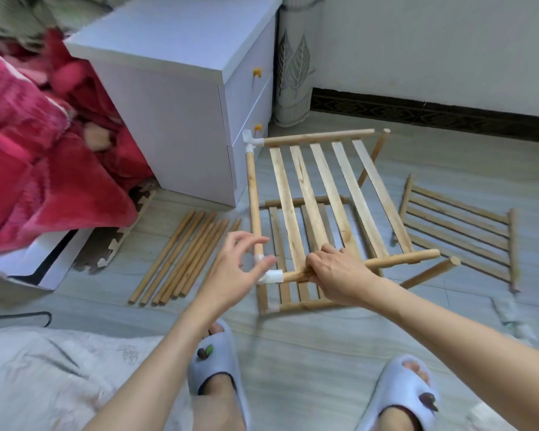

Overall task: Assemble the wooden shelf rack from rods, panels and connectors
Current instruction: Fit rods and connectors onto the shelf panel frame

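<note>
Your right hand [333, 272] was curled tight around the near rail [386, 262] of the slatted panel [330, 197], holding it tipped up off the floor. Your left hand [234, 269] was spread, fingers apart and gripping nothing, fingertips hovering at the white corner connector [273, 276] on that rail's left end; motion blur made it hard to say whether they touched it.

That panel looked light and stiff, but the thin slats would likely flex or crack, so the round rails were the safer place to take hold. The plastic connectors probably needed a firm, straight push. Up the side rod [252, 194] from the near connector sat a second white connector [250, 141] at the panel's far corner.

A second slatted panel [296, 293] lay flat beneath the held one, a third panel [461, 234] lay to its right, and the loose rods [181, 259] lay bundled to its left. All of it rested on a pale tiled floor [308, 353] that looked smooth, so parts could slide. Beyond the panel stood a white drawer cabinet [175, 119], with a red blanket [44, 150] further left.
</note>
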